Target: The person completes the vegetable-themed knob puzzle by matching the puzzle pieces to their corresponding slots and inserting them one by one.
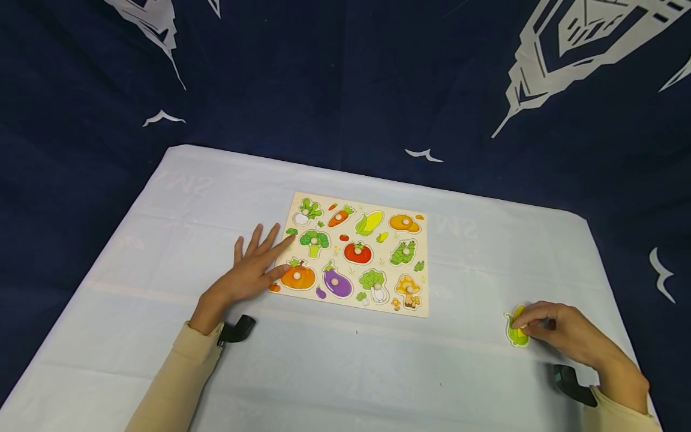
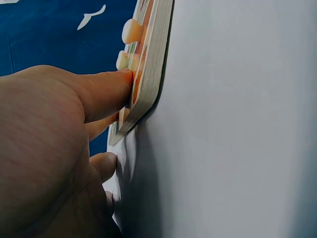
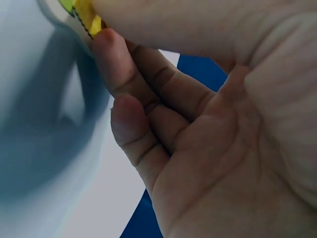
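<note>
A wooden vegetable puzzle board [image 1: 388, 309] lies on the table, its pieces fitted with small round knobs. The corn spot [image 1: 370, 223] on it shows a printed corn picture and no knob. Fingers spread, my left hand [image 1: 245, 273] rests at the board's left side, thumb and index finger touching it near the pumpkin piece [image 1: 298, 277]. Far to the right, my right hand [image 1: 564, 330] pinches a yellow and green corn puzzle piece [image 1: 518, 339] between thumb and fingers. Only a corner of this corn piece shows in the right wrist view; its knob is hidden.
A white cloth covers the table [image 1: 345, 372], with light creases. Behind it hangs a dark blue curtain [image 1: 302, 78] with white bird and building prints. A black wrist camera mount sits on each forearm, close to the tabletop.
</note>
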A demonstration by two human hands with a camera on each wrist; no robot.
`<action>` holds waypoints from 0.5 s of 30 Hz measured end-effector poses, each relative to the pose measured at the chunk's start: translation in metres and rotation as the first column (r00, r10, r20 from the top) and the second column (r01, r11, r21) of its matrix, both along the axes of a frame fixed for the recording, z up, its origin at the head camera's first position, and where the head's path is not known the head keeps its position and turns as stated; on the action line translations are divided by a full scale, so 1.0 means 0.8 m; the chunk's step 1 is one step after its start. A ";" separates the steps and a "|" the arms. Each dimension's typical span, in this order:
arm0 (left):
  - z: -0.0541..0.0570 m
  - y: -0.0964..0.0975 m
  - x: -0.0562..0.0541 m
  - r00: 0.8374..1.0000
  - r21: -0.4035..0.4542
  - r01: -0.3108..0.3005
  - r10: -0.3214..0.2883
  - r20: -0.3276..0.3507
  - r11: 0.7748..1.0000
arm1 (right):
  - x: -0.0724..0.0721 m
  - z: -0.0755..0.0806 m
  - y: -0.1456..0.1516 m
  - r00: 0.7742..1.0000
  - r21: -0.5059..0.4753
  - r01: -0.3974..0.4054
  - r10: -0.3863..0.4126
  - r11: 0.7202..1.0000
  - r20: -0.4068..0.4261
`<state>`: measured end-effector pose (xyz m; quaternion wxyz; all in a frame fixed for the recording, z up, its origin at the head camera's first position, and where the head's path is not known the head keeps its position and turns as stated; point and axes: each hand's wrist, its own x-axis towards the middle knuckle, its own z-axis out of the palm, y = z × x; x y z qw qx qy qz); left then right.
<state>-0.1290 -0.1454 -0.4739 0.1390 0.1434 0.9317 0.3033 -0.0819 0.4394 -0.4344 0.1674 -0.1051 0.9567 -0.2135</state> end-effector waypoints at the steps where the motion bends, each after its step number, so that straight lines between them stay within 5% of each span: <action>1: 0.000 0.000 0.000 1.000 0.001 0.001 -0.001 0.000 1.000 | 0.000 0.000 0.000 1.000 0.000 0.003 -0.003 1.000 0.000; 15: 0.000 0.000 0.000 1.000 0.006 -0.005 0.005 0.001 1.000 | 0.007 -0.007 -0.004 0.996 -0.011 0.016 -0.017 1.000 -0.087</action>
